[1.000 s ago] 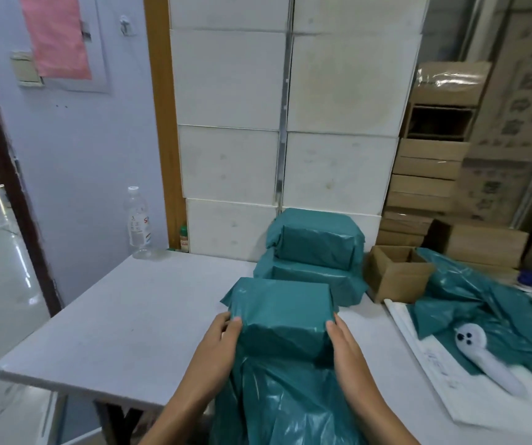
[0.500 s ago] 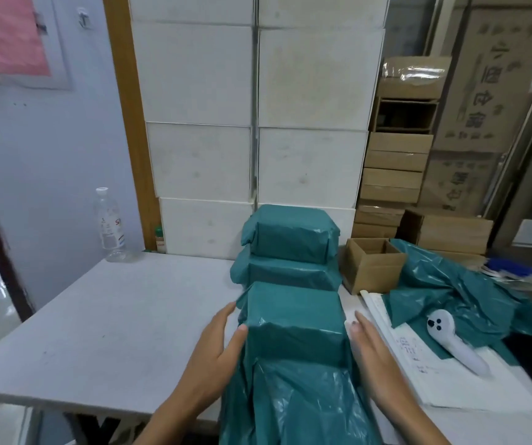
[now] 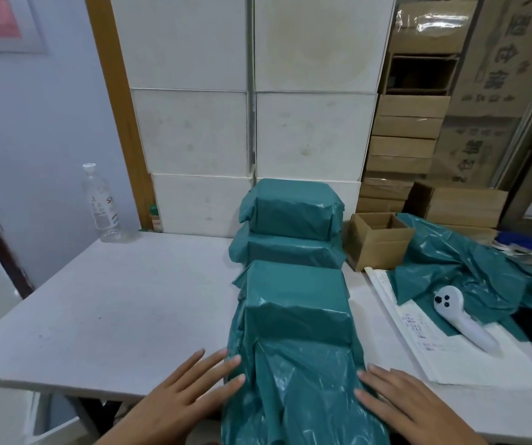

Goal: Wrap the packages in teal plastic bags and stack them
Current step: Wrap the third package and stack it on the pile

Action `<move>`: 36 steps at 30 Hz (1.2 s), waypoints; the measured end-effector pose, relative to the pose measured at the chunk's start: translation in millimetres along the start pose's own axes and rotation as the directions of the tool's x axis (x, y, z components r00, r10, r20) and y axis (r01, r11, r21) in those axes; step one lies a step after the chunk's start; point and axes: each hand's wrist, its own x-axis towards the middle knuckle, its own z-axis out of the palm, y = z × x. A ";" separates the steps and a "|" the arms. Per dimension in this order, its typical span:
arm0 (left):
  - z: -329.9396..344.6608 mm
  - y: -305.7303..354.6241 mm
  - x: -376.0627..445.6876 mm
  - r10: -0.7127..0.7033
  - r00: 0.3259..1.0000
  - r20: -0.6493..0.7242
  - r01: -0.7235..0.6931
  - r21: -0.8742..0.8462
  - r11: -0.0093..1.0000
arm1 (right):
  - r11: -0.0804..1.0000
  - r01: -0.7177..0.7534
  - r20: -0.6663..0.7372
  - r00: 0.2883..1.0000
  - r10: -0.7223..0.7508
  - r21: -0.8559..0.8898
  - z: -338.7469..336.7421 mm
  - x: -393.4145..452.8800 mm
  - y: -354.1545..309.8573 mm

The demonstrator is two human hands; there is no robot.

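A package (image 3: pixel 295 300) sits inside a teal plastic bag near the table's front edge, and the bag's loose open end (image 3: pixel 300 396) trails toward me over the edge. My left hand (image 3: pixel 184 393) lies flat with spread fingers against the left side of that loose end. My right hand (image 3: pixel 409 406) rests flat on its right side. Neither hand grips anything. Behind the package, two wrapped teal packages stand stacked, the upper one (image 3: pixel 290 208) on the lower one (image 3: pixel 287 253).
The white table (image 3: pixel 113 300) carries a plastic water bottle (image 3: pixel 102 203) at the back left. An open cardboard box (image 3: pixel 378 239), a heap of teal bags (image 3: pixel 470 268), paper sheets (image 3: pixel 418 345) and a white handheld device (image 3: pixel 460 316) lie to the right. White boxes and cartons stand behind.
Both hands slid back toward me, from the package's sides down to the bag's loose end, fingers now flat and spread. The camera view shifted left and down.
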 end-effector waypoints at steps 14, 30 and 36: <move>-0.8 -8.1 78.0 0.073 0.970 0.234 -0.035 -0.162 0.986 | 0.998 -0.031 0.197 0.980 0.021 0.046 1.7 73.0 -13.6; 10.9 -21.4 80.0 -0.054 0.991 0.123 0.098 -0.386 0.917 | 0.955 -0.116 0.225 0.973 0.054 0.274 5.6 59.5 12.8; 7.1 -23.8 81.9 -0.120 0.991 0.061 0.134 -0.516 0.846 | 0.903 -0.197 0.199 0.972 0.127 0.382 4.8 57.9 20.9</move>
